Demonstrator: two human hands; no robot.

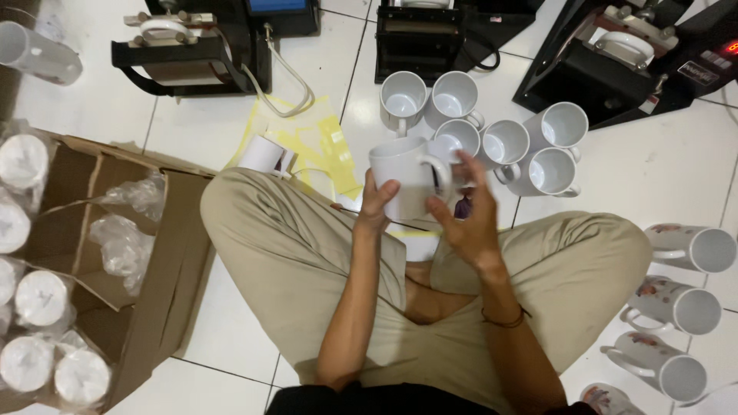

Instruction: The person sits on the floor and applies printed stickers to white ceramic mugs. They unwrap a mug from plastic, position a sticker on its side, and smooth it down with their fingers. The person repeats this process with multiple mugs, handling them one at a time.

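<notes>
The left hand (377, 204) is clamped around a white mug (403, 175), held upright; the right hand (465, 215), fingers spread, is set just beside its handle, nearer the blank mugs (492, 131).

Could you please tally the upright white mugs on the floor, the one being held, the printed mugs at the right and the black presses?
Upright white mugs on the floor: 6
White mug held in the left hand: 1
Printed mugs lying at the right: 4
Black presses: 3
Total: 14
</notes>
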